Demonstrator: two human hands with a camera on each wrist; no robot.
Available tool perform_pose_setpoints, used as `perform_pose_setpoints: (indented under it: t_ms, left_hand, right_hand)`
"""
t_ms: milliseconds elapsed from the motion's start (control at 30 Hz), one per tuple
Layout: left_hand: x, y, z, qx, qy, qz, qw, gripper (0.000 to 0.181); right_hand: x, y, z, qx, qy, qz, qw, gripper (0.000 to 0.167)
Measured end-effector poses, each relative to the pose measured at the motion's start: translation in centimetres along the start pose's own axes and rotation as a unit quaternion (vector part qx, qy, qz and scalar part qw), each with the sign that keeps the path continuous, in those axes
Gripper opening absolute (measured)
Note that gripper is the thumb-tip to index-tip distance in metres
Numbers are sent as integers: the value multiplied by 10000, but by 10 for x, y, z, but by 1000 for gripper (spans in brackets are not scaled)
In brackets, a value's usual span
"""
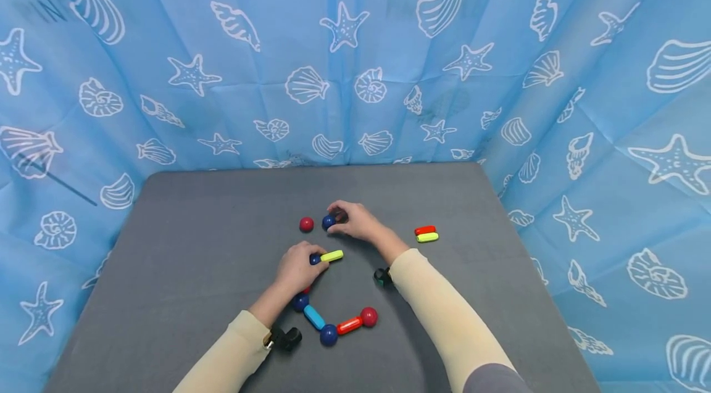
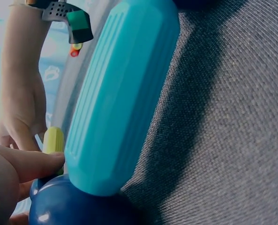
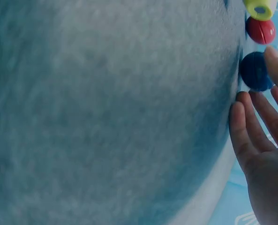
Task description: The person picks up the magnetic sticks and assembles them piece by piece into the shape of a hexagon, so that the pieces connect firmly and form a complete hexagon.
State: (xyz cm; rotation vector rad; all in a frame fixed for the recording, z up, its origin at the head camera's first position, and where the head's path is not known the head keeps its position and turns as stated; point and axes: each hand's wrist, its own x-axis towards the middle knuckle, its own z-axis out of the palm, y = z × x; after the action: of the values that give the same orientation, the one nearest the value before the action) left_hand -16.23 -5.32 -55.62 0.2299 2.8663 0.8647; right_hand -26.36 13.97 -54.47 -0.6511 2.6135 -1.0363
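Note:
My left hand [image 1: 297, 266] grips a dark blue ball [image 1: 315, 259] with a yellow rod [image 1: 332, 255] joined to it; its thumb [image 2: 52, 163] lies by the rod's lower end in the left wrist view. Farther back, my right hand [image 1: 360, 222] holds a second dark blue ball [image 1: 328, 222] between thumb and fingers. A loose red ball [image 1: 307, 224] sits just left of that ball. Below the left hand runs a joined chain: a blue ball [image 1: 300, 302], a light blue rod [image 1: 314, 317], another blue ball [image 1: 329, 335], a red rod [image 1: 350, 325] and a red ball [image 1: 369, 317]. The left hand partly hides a red piece.
A loose red rod [image 1: 424, 230] and a yellow rod [image 1: 427, 237] lie side by side to the right of the right hand. Everything rests on a grey table [image 1: 222, 214]. Blue curtains [image 1: 344, 103] with shell prints hang behind and beside it.

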Motion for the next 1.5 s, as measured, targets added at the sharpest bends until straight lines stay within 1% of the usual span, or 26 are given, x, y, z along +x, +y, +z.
perform_pose_setpoints:
  t_ms: [67, 133, 200, 333, 667, 767, 933, 1100, 1267, 1500]
  left_hand:
    - [-1, 0, 0, -10, 0, 2, 10000, 24]
    - [-1, 0, 0, -21, 2, -4, 10000, 23]
    - [-2, 0, 0, -26, -8, -11, 10000, 23]
    - [-1, 0, 0, -34, -25, -18, 10000, 23]
    - [3, 3, -3, -6, -71, -23, 10000, 24]
    - [3, 2, -3, -22, -58, -61, 10000, 23]
    - [-1, 1, -2, 8, -82, -89, 9999, 24]
    - [-1, 1, -1, -13, -72, -34, 10000, 24]
    - [-1, 1, -1, -24, -72, -74, 9999, 24]
    - [-1, 0, -1, -26, -19, -27, 10000, 23]
  right_hand:
    - [-1, -2, 1, -146, -81, -41, 9999, 44]
    - [-2, -2, 3, -318, -119, -27, 9994, 43]
    - [-4, -1, 3, -453, -71, 33, 9989, 38]
    - [-12, 2, 1, -468, 96, 166, 9987, 34]
    - [-56, 3, -10, -349, 399, 256, 9983, 36]
    - [-68, 3, -9, -356, 453, 249, 9980, 36]
    - [-84, 1, -4, -188, 596, 187, 9979, 36]
    - [-92, -2, 1, -88, 658, 183, 9976, 36]
    - [-95, -2, 4, -78, 691, 235, 9973, 36]
    - [-97, -2, 9, 22, 710, 288, 9971, 34]
